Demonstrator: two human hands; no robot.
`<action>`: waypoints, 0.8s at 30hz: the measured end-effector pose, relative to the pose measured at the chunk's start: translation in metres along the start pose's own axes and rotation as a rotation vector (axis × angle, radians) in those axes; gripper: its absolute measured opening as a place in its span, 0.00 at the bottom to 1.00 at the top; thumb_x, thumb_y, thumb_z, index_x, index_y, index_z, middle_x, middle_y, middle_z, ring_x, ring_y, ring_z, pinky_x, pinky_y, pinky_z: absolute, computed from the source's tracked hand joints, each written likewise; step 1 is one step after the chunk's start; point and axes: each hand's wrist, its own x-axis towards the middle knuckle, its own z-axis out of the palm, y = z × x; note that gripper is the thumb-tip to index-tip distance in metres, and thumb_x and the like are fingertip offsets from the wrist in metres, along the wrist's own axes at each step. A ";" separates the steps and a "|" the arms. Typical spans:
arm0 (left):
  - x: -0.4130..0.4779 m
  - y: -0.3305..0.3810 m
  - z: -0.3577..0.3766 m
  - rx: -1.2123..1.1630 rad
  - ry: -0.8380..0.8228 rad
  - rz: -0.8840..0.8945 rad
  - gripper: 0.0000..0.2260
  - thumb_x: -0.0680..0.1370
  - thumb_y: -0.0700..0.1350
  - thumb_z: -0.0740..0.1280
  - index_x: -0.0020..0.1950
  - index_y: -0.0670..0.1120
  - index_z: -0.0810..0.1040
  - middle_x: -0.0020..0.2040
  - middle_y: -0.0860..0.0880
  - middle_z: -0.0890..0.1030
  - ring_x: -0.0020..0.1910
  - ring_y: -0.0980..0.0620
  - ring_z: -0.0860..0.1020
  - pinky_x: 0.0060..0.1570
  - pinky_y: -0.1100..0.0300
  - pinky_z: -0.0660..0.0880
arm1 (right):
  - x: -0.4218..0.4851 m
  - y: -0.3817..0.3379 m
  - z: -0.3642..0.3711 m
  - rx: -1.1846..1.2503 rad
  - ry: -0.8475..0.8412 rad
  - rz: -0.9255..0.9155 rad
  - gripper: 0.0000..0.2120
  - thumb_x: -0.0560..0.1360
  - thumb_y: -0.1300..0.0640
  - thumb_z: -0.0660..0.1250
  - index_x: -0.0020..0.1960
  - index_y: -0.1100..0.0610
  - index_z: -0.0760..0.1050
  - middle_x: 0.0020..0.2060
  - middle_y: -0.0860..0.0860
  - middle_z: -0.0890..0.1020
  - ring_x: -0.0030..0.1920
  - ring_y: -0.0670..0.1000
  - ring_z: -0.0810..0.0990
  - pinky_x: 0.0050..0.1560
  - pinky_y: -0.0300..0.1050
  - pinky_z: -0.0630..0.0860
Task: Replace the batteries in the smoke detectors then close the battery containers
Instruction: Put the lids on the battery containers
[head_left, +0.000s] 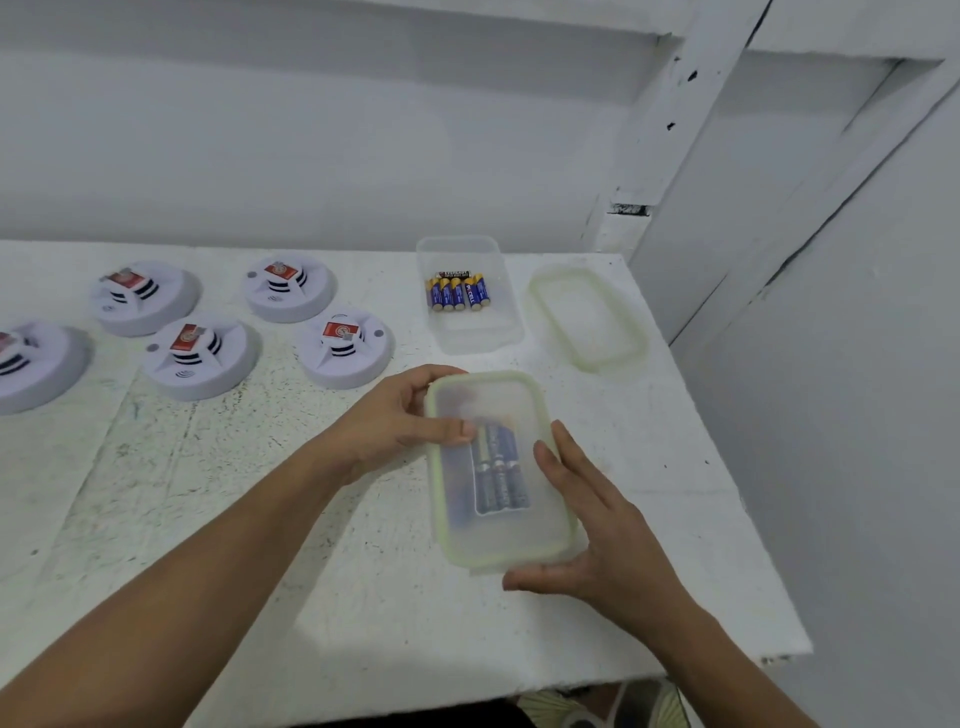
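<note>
While I look down through the head view: my desk (208, 493) and both my hands are in sight.
Near container (540, 540): it sits on the desk straight in front of me, toward the right edge, with its green-rimmed lid (457, 499) on top.
Left hand (400, 421): clamped on the far-left corner, fingers curled round the rim and thumb flat on the lid.
Right hand (597, 525): spread, with fingers straight along the right rim and thumb at the near corner. It touches the container but grips nothing.
Step, as I judge it: seating this lid. I cannot tell whether it has fully snapped down.
Doing it well: I would steady the container with the left hand. I would press round the rim corner by corner rather than on the soft middle, and keep it flat so nothing inside rolls.
Long axis: it runs away from me, the far end leaning a little left and the near end a little right.
Batteries inside (501, 478): blue, side by side, lengthwise along that axis. The cloudy lid hides which end is plus.
Open container (483, 338): further back on the same far-to-near axis, with blue batteries (457, 293) lying lengthwise in its far half.
Loose lid (589, 322): just right of the open container, flat on the desk and apart from it. I judge it goes on next.
Smoke detectors (343, 348): far left, well apart from both containers, each with a red-labelled block on top.
</note>
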 end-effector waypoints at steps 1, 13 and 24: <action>0.000 0.000 0.000 0.000 0.000 -0.001 0.22 0.68 0.34 0.75 0.61 0.43 0.76 0.51 0.45 0.82 0.48 0.50 0.81 0.45 0.61 0.77 | 0.000 0.002 0.003 -0.038 0.047 -0.029 0.48 0.62 0.27 0.65 0.75 0.47 0.56 0.77 0.51 0.56 0.74 0.40 0.55 0.68 0.41 0.62; 0.004 -0.002 -0.002 -0.030 -0.009 -0.010 0.20 0.68 0.34 0.74 0.59 0.41 0.77 0.48 0.46 0.83 0.46 0.51 0.81 0.43 0.61 0.78 | 0.003 0.005 0.009 -0.055 0.073 -0.074 0.47 0.66 0.28 0.63 0.74 0.57 0.59 0.74 0.59 0.61 0.72 0.47 0.62 0.70 0.29 0.54; 0.004 -0.004 -0.001 0.019 -0.020 -0.012 0.24 0.64 0.41 0.77 0.58 0.44 0.76 0.50 0.46 0.82 0.48 0.49 0.81 0.47 0.56 0.78 | 0.005 0.012 0.002 0.113 0.017 -0.075 0.47 0.58 0.30 0.73 0.71 0.44 0.59 0.73 0.43 0.55 0.73 0.42 0.57 0.67 0.26 0.59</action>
